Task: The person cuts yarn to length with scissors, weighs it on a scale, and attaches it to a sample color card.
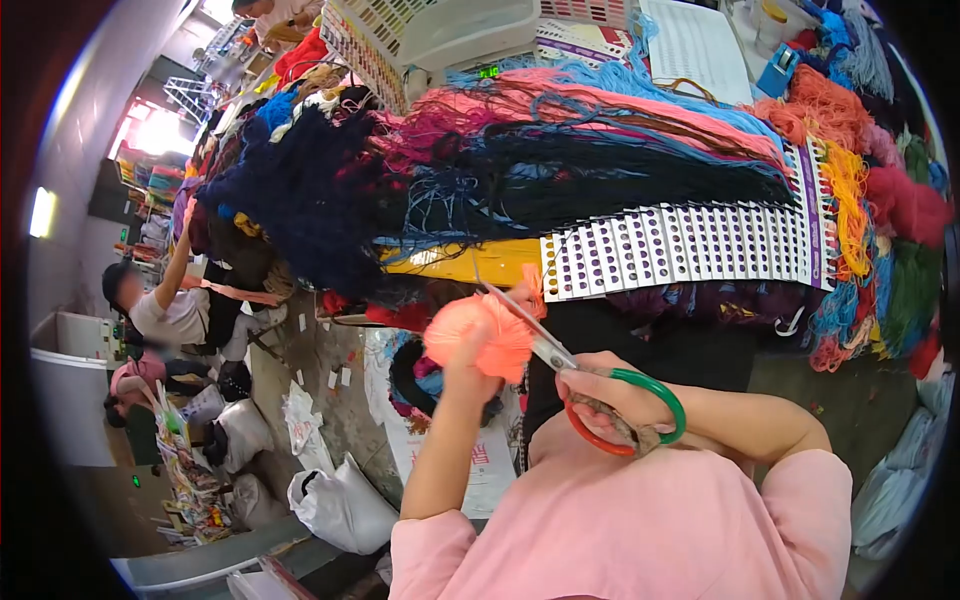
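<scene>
A bundle of coral-orange thread (pixel 505 352) is gripped in my left hand (pixel 468 335), its strands wrapped over the fingers. My right hand (pixel 625 400) holds a pair of scissors (pixel 552 350) with one green and one red handle loop. The blades are spread apart and reach up to the thread bundle, overlapping its right side in this view. Just beyond, punched white thread cards (pixel 665 250) lie in an overlapping row, with long dark threads (pixel 640 165) stretching left from them over a yellow surface (pixel 450 262).
Pink and blue threads (pixel 600 100) lie across the table behind the dark ones. A white plastic bin (pixel 470 35) and a printed sheet (pixel 697 50) sit at the back. Colourful yarn hangs at the right edge (pixel 850 220). White sacks (pixel 345 505) stand on the floor; another person (pixel 175 310) sits at left.
</scene>
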{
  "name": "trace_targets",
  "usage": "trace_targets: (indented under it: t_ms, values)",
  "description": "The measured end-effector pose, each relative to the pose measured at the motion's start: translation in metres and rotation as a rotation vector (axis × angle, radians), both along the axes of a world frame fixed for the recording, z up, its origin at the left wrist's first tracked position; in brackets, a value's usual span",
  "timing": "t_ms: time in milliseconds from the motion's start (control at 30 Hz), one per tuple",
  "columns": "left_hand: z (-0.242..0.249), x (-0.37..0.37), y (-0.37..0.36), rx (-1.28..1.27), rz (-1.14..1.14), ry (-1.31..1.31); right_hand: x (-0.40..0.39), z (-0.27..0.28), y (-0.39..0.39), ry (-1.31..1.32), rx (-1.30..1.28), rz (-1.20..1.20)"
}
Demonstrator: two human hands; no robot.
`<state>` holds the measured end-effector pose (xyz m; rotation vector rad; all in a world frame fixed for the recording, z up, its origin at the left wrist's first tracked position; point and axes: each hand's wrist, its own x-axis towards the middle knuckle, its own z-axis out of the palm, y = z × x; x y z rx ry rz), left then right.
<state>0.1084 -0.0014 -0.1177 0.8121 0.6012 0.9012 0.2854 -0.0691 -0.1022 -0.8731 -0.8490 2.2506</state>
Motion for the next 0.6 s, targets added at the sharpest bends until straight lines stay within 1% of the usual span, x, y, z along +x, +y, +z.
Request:
trace_targets:
  t_ms: [33, 133, 167, 267, 300, 400, 433, 467, 500, 567, 600]
  values:
    - [-0.002, 0.005, -0.007, -0.081, 0.070, 0.020, 0.000, -0.002, 0.000, 0.000, 0.020, -0.002]
    - [-0.013, 0.021, -0.015, 0.059, -0.071, -0.002, -0.014, -0.006, 0.006, 0.027, 0.154, -0.174]
    - [-0.007, 0.020, -0.015, 0.027, -0.063, -0.012, -0.016, -0.004, 0.006, 0.026, 0.145, -0.240]
    - [0.002, 0.016, -0.009, -0.056, -0.017, 0.084, -0.001, 0.000, 0.003, 0.077, -0.190, -0.065]
    - [-0.005, 0.013, -0.005, -0.084, -0.038, 0.020, 0.005, -0.007, 0.002, 0.036, -0.019, -0.071]
    - [-0.019, 0.017, -0.007, -0.100, 0.002, -0.009, 0.036, 0.002, 0.005, -0.020, 0.015, -0.188]
    - [-0.026, 0.024, -0.012, -0.136, 0.050, 0.005, 0.043, 0.002, 0.007, 0.007, -0.043, -0.301]
    - [-0.027, 0.032, -0.020, -0.140, -0.040, 0.192, 0.051, 0.001, 0.009, 0.031, -0.102, -0.412]
    - [-0.024, 0.040, -0.029, -0.143, -0.128, 0.377, 0.061, 0.001, 0.013, -0.069, -0.127, -0.463]
    - [-0.027, 0.064, -0.045, 0.225, -0.174, 0.565, 0.083, 0.001, 0.012, -0.163, 0.082, -0.447]
    - [-0.031, 0.079, -0.055, 0.594, -0.123, 0.567, 0.093, 0.002, 0.011, -0.210, 0.184, -0.429]
